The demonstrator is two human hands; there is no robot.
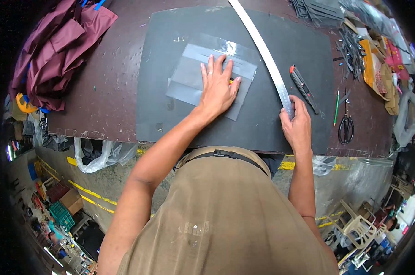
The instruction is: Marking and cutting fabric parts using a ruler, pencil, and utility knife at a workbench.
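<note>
Pinched between thumb and fingers of the right hand [298, 123], the near end of a long metal ruler [267, 57] sits in a narrow, closed grip, the blade running away diagonally across the dark grey sheet [285, 27] toward the far edge of the counter [111, 87]. The left hand [218, 87] holds nothing: it lies flat and spread, palm down, on a pale grey rectangular piece [184, 75] under clear film [225, 46] that rests on the sheet. A small yellow speck shows beside that thumb; what it is cannot be told.

Just right of the ruler lies a utility knife [303, 87] with a red tip, untouched. Further right are a green pencil [336, 107] and black scissors [346, 126], with stacked dark offcuts [317, 9] and clutter beyond. Maroon cloth [56, 50] is heaped at the left end of the counter.

To do this well, I judge the flat hand should press evenly so the pale piece neither slides nor wrinkles, while the ruler is swung over and laid flush on it before any pressure goes on. Fingertips should sit back from the ruler's working edge, and the ruler's far end needs watching, since it overhangs the sheet.
</note>
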